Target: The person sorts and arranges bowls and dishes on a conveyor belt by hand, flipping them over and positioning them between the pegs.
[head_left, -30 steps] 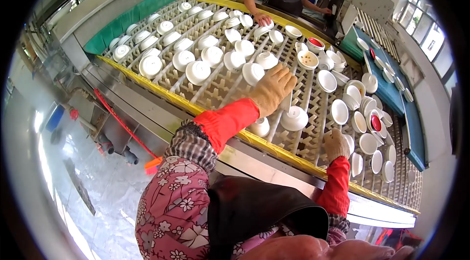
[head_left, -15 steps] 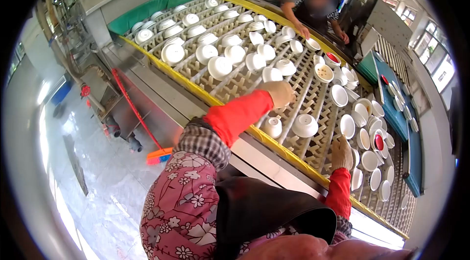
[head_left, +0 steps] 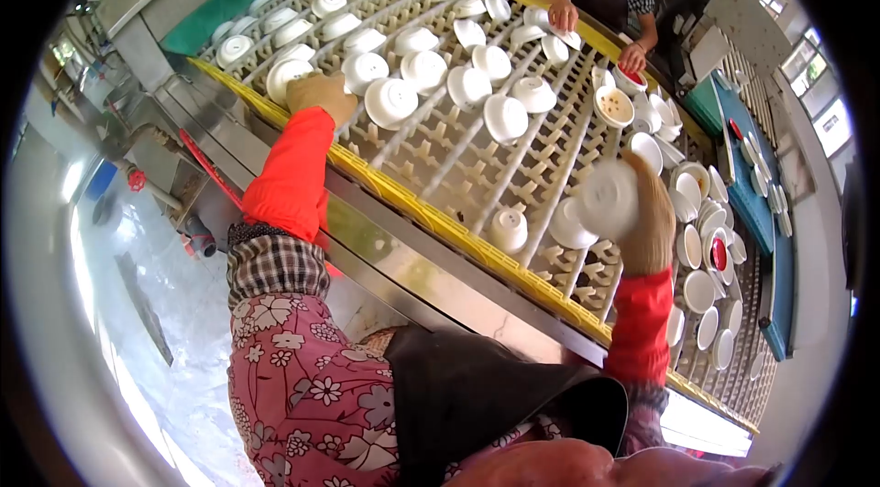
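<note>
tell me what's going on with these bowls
A gloved person is handling white bowls on a pegged belt. The right hand holds a blurred bowl; the left hand is at an upside-down bowl, grip unclear. Many sit upside down at left; a jumbled group lies at right. Opposite, a co-worker's hand is at a red-lined bowl.

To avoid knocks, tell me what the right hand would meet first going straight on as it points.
Likely the tilted white bowl just beyond the right hand, though depth is unclear and it might pass above.
</note>
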`<state>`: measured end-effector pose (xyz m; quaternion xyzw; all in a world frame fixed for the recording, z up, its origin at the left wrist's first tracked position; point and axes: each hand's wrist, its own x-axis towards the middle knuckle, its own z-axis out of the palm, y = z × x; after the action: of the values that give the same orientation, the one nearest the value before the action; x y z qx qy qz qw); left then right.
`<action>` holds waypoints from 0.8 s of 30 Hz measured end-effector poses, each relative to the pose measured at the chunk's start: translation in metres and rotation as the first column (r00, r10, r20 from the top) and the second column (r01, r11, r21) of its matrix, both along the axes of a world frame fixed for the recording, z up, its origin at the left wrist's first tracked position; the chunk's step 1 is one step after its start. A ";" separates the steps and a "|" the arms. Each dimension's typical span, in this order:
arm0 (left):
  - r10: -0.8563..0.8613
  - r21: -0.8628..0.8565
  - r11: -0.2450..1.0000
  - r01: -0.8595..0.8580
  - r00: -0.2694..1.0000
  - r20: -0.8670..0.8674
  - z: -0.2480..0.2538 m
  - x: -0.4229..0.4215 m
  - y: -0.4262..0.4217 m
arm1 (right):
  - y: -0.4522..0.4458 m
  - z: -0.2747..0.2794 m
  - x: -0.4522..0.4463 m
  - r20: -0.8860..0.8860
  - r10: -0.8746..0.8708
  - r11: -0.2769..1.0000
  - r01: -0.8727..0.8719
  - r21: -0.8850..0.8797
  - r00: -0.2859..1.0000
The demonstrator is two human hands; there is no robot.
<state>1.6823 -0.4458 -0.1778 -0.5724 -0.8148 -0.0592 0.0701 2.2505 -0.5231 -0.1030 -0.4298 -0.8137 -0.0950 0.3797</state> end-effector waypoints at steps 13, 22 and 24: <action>-0.140 0.227 0.959 0.167 0.981 -0.132 0.021 0.009 -0.004 | -0.003 -0.070 0.076 -0.486 -0.244 0.837 -0.071 -0.542 0.839; -0.907 0.463 0.323 0.826 0.410 -0.098 0.037 0.248 -0.033 | -0.074 -0.043 0.186 0.251 -0.633 0.428 0.601 -0.675 0.733; -0.937 0.397 0.296 0.869 0.346 -0.058 0.043 0.315 -0.050 | -0.075 -0.048 0.187 0.225 -0.578 0.468 0.545 -0.695 0.784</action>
<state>1.9971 -0.4954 -0.1348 -0.8993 -0.3243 -0.2889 0.0517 2.4374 -0.5984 -0.1505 -0.7881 -0.5859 0.1267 0.1400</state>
